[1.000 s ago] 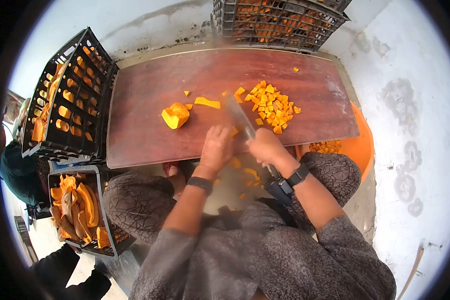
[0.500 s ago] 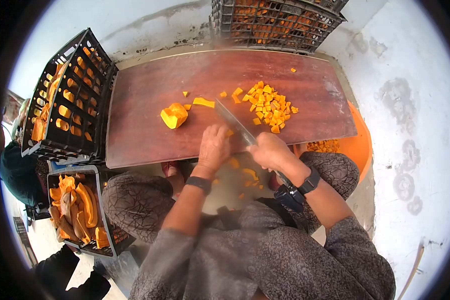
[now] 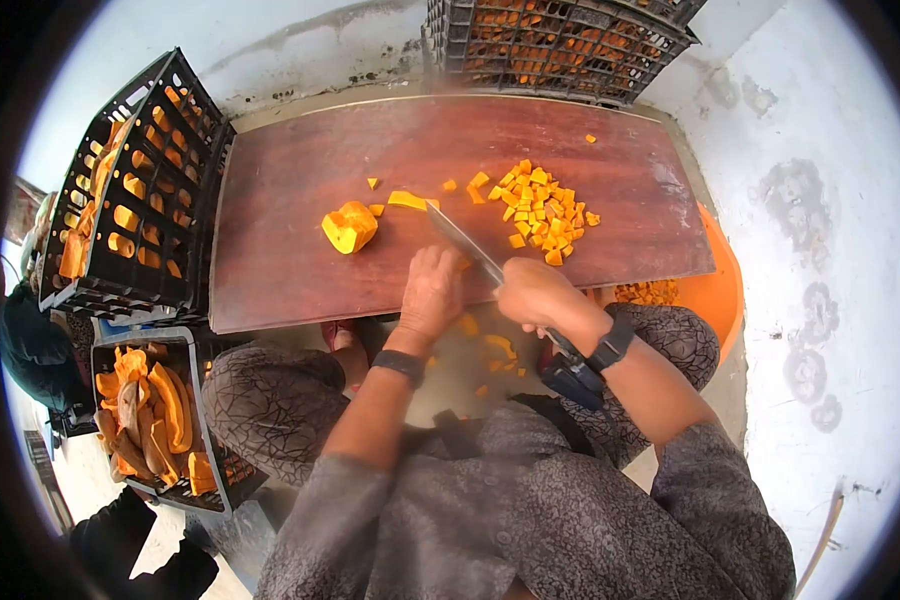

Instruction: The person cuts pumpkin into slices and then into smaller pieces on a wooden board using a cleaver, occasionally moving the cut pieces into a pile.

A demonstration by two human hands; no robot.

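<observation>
Head view shows the tabletop (image 3: 290,165); at its near edge the right hand (image 3: 550,298) clasps a knife (image 3: 466,244) with its fingers. The left hand (image 3: 433,292) beside it bends its fingers; I cannot tell if gripping. An orange chunk (image 3: 350,228) lies left of them, small cubes (image 3: 540,212) right.

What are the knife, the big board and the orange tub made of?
Knife: probably steel, its blade grey and smooth.
Board: perhaps wood or laminate, reddish-brown with streaky grain.
Tub: likely plastic, evenly orange and smooth.

The reddish-brown tabletop (image 3: 290,285) bears a heap of orange cubes (image 3: 540,212), a chunk (image 3: 351,229) and a strip (image 3: 407,200).
</observation>
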